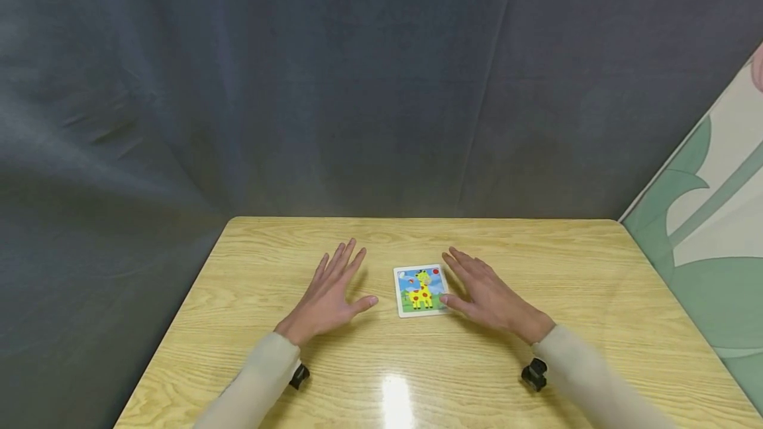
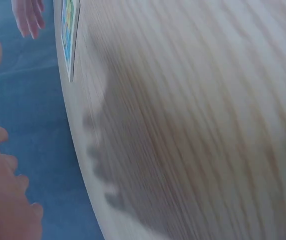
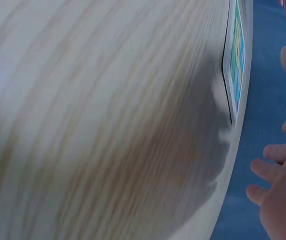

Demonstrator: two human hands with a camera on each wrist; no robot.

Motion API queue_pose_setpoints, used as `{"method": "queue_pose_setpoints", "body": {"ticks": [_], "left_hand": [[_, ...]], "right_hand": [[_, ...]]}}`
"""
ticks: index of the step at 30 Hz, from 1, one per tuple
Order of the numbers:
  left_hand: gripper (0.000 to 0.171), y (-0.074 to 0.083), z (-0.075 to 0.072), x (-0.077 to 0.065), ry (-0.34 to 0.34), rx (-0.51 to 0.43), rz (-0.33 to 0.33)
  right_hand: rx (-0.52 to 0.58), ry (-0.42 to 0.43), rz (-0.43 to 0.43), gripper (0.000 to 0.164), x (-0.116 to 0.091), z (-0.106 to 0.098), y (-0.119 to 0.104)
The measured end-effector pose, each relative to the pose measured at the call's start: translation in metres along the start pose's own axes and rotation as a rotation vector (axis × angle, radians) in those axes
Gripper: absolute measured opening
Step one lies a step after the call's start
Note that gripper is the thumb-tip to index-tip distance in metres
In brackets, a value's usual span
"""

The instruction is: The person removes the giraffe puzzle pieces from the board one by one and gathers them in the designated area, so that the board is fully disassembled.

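Hands point(image 1: 328, 303) point(image 1: 495, 296) hover above a wood-grained table point(image 1: 584, 270), dark curtain point(image 1: 369, 85) beyond.

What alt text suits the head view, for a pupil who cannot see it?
A square giraffe picture lies on a wood-grain table between a person's left hand and right hand, both open above the surface. Dark cloth hangs behind.

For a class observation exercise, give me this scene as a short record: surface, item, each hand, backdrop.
Surface: wood-grain table
Item: picture of a spotted yellow giraffe, flat on the table
Left hand: empty, above the table, left of the picture
Right hand: empty, above the table, thumb overlapping the picture's right edge in head view
Backdrop: dark cloth
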State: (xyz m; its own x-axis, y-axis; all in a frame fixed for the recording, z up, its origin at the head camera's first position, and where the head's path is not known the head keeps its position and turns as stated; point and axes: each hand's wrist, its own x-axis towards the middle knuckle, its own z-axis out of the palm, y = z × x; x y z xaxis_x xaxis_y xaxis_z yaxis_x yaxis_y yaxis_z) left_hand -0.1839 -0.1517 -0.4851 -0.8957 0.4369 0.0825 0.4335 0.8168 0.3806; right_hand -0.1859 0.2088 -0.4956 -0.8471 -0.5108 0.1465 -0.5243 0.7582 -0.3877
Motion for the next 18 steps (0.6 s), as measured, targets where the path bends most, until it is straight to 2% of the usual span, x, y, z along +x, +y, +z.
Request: {"method": "queue_pose_setpoints", "body": {"ticks": [6,11,18], "left_hand": [[0.106,0.011,0.009,0.009,-0.059,0.017,-0.002],[0.108,0.019,0.016,0.013,-0.098,-0.013,-0.004],[0.106,0.024,0.025,0.017,-0.161,-0.048,-0.007]], "right_hand": [[-0.028,0.007,-0.048,0.071,0.01,0.01,-0.009],[-0.034,0.012,-0.085,0.057,0.018,0.016,-0.017],[-0.033,-0.008,-0.092,0.05,0.031,0.02,-0.028]]}}
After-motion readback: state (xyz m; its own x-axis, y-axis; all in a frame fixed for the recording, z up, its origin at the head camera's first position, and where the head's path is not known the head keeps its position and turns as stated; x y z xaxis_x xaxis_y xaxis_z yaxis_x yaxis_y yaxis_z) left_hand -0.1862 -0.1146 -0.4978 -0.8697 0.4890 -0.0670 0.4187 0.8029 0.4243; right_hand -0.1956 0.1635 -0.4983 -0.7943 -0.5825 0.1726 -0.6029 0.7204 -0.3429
